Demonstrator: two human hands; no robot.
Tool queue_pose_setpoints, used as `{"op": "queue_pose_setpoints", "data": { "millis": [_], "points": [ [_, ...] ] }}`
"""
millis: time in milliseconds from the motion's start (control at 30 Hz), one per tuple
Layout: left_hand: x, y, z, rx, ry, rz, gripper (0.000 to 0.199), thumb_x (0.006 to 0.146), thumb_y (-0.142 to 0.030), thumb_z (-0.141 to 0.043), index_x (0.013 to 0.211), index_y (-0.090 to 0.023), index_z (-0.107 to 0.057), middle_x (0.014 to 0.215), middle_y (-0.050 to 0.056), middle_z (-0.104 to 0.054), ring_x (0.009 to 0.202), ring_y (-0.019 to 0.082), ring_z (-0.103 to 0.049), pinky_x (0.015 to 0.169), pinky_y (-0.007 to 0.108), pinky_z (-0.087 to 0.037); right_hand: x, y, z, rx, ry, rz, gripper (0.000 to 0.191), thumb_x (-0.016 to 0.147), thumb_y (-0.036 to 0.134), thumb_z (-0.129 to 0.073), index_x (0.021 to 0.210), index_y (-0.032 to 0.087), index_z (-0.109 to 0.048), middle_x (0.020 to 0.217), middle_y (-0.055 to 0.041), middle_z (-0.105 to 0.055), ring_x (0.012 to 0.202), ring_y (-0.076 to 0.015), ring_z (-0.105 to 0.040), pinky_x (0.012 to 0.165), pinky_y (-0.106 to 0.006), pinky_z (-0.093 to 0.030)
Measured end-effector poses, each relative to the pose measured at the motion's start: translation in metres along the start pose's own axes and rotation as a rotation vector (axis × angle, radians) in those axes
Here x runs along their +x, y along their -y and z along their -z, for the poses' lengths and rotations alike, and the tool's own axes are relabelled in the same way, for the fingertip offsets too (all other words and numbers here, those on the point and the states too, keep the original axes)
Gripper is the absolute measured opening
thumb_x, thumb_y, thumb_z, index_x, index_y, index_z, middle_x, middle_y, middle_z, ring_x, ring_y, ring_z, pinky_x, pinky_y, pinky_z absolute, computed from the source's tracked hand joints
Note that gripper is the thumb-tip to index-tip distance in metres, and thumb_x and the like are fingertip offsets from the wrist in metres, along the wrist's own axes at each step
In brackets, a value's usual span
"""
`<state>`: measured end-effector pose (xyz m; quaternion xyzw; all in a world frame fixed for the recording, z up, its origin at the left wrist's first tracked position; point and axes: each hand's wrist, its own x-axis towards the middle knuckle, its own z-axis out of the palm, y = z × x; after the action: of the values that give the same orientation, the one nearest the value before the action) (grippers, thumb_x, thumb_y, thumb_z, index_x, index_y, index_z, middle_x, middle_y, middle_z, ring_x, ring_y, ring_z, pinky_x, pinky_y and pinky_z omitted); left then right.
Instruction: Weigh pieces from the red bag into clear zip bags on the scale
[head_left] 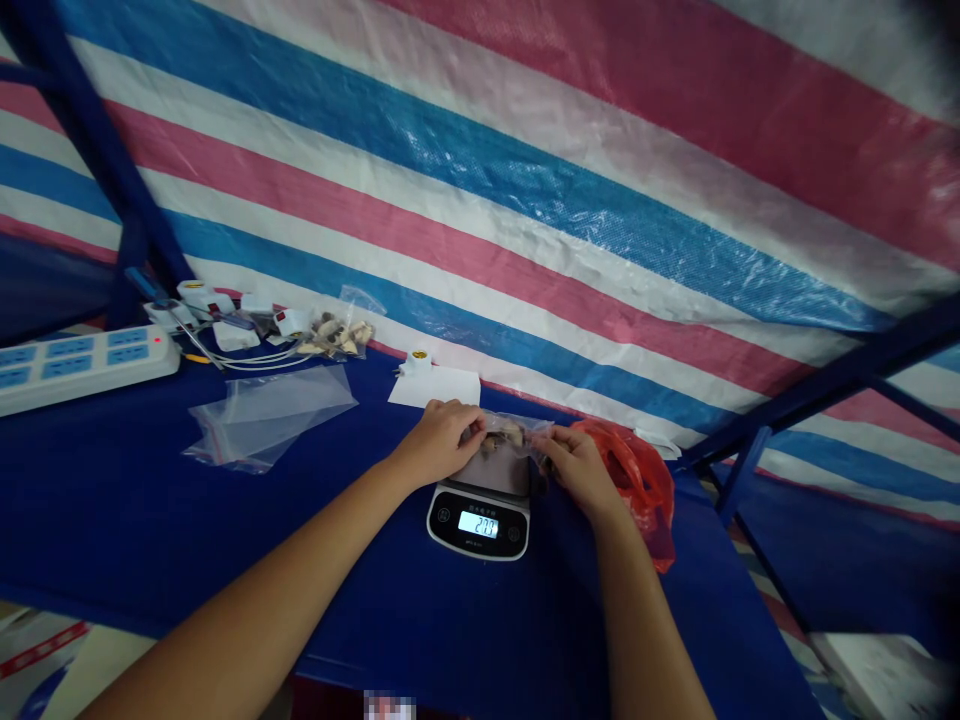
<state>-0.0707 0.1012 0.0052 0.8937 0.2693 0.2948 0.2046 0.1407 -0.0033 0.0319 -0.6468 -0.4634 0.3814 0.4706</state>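
Observation:
A clear plastic bag [510, 432] with pale, dried-looking pieces inside is on or just over the plate of a digital kitchen scale [480, 530]. The scale's lit display shows digits that look like 273; a decimal point is hard to make out. My left hand [442, 440] pinches the bag's left end between thumb and fingers. At the bag's right end my right hand [577, 465] is closed on the plastic. A red plastic bag [637, 480] stands just right of my right hand.
Empty zip bags [277, 410] lie to the left. Behind them are a filled bag [341, 335], cables and plugs. A power strip [82, 365] sits far left. White paper [439, 387] with a plug lies behind the scale. Blue frame bars and striped sheeting [450, 220] border the blue table [337, 560].

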Motion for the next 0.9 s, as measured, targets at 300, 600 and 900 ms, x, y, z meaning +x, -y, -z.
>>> {"op": "queue_pose_setpoints", "data": {
  "millis": [300,600,900],
  "points": [
    [-0.004,0.002,0.002,0.059,0.005,-0.089,0.022,0.095,-0.019,-0.050,0.100,-0.026,-0.071,0.109,0.003,-0.069,0.109,0.022,-0.060,0.095,0.044,-0.040,0.001,-0.003,0.003,-0.130,0.054,0.005,0.033,0.076,0.043,-0.067,0.095,0.017,-0.075,0.065,0.0025,-0.059,0.054,-0.0136,-0.055,0.049,-0.025,-0.037],
    [-0.007,-0.002,0.008,0.034,0.079,-0.052,0.026,0.093,-0.019,-0.052,0.110,-0.027,-0.070,0.117,0.003,-0.070,0.116,0.023,-0.058,0.101,0.045,-0.040,0.000,-0.002,0.002,-0.114,0.050,0.025,0.027,0.075,0.041,-0.068,0.084,0.017,-0.074,0.067,0.0009,-0.062,0.055,-0.0130,-0.054,0.052,-0.026,-0.041],
    [0.010,-0.002,0.006,0.074,0.110,0.300,0.067,0.086,-0.055,-0.062,0.141,-0.018,-0.051,0.141,0.016,-0.058,0.132,0.037,-0.048,0.108,0.056,-0.038,0.001,0.001,0.000,0.055,0.013,-0.142,0.032,0.070,0.043,-0.067,0.088,0.017,-0.075,0.057,0.0007,-0.060,0.047,-0.0130,-0.052,0.039,-0.022,-0.020]
  ]
}}
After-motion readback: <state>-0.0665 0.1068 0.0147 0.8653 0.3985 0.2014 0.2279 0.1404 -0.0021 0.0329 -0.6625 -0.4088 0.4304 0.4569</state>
